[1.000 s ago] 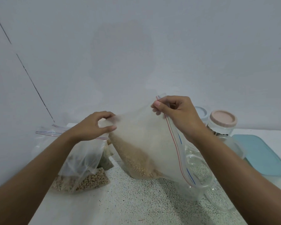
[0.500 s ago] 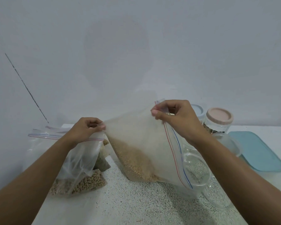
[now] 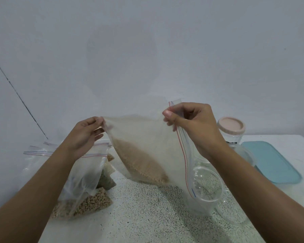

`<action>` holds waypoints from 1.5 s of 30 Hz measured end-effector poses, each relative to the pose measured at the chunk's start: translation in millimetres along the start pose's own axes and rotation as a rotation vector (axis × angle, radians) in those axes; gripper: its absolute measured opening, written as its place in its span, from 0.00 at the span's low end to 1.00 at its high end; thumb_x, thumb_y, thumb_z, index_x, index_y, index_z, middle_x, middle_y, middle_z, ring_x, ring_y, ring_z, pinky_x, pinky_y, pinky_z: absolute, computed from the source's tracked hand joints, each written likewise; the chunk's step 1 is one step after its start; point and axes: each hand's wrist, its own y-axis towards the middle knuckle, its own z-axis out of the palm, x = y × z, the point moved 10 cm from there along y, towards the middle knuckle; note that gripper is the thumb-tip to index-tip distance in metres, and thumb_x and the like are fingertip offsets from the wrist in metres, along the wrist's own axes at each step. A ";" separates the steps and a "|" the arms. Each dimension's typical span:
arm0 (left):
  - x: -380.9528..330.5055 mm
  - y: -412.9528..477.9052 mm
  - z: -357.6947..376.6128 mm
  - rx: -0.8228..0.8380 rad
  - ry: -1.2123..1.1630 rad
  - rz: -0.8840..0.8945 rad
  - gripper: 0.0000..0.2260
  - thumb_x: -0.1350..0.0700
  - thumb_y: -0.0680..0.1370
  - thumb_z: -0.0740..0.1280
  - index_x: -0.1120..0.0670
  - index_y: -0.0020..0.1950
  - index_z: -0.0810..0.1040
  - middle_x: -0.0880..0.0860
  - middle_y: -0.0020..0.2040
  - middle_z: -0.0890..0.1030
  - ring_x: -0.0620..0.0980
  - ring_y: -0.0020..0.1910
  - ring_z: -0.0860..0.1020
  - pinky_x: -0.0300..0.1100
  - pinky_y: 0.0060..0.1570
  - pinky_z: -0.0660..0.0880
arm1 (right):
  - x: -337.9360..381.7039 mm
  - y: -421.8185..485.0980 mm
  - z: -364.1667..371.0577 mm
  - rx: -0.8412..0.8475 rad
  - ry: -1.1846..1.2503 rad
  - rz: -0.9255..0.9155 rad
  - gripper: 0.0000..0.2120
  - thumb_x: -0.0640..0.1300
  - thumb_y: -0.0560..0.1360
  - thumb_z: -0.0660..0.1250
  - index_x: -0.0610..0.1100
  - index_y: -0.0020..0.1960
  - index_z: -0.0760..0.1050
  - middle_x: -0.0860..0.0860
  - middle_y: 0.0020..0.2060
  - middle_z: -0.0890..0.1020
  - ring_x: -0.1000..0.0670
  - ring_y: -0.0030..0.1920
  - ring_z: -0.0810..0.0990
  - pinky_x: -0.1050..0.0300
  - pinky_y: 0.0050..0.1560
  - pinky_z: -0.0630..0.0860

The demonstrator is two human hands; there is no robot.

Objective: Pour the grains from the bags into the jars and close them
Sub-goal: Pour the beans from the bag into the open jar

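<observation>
Bag point(image 3: 147, 137) of grains, tilted above open jar point(image 3: 209, 190).
Pinched at left corner by left hand point(image 3: 82, 135), at zip edge by right hand point(image 3: 193, 123).

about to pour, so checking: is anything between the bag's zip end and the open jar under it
Nothing visible does. The bag, pinched by the left hand and right hand, hangs its zip end right at the rim of the lidless jar. Whether the zip is open cannot be told.
</observation>
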 end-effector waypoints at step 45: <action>-104.8 7.0 90.1 0.054 -0.351 0.210 0.08 0.53 0.80 0.69 0.58 0.50 0.82 0.54 0.51 0.80 0.51 0.56 0.77 0.48 0.70 0.71 | 29.9 -28.1 -84.2 -0.236 0.339 -0.051 0.03 0.37 0.76 0.69 0.37 0.45 0.79 0.46 0.37 0.82 0.49 0.38 0.78 0.58 0.39 0.73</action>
